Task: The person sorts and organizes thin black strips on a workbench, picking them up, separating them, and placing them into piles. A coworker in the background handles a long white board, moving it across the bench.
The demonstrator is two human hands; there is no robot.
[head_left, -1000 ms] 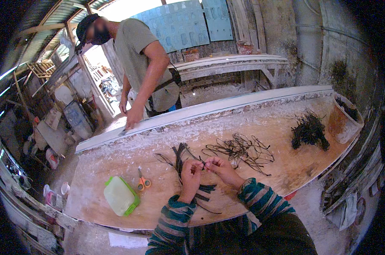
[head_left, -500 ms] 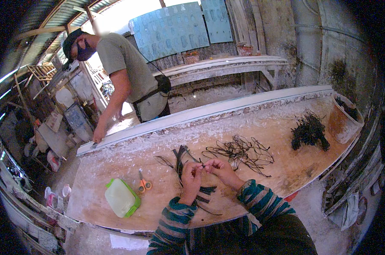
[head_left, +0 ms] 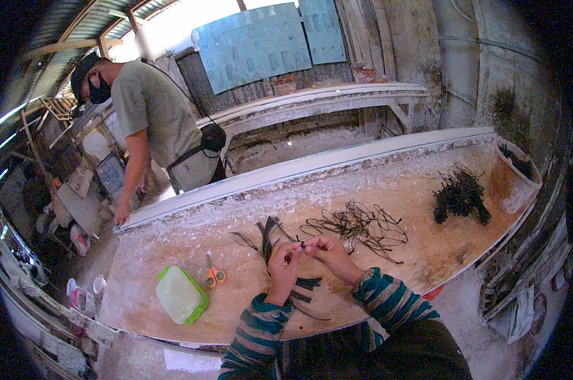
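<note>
My left hand point(head_left: 284, 258) and my right hand point(head_left: 324, 249) meet over the wooden worktable point(head_left: 191, 250), fingertips pinched together on a thin dark strand point(head_left: 301, 244). Both arms wear teal striped sleeves. Under my hands lies a bundle of flat dark strips point(head_left: 270, 231). Just beyond my right hand sprawls a tangle of thin dark wires point(head_left: 357, 225).
Orange-handled scissors point(head_left: 213, 274) and a green-lidded plastic box point(head_left: 180, 294) lie to my left. A dark heap of fibres point(head_left: 458, 195) and an orange bucket point(head_left: 511, 177) stand at the far right. Another person point(head_left: 153, 123) stands beyond the table's far left corner.
The other person has stepped left along the far edge of the table and turned away. My hands stay together on the strand, hardly moved.
</note>
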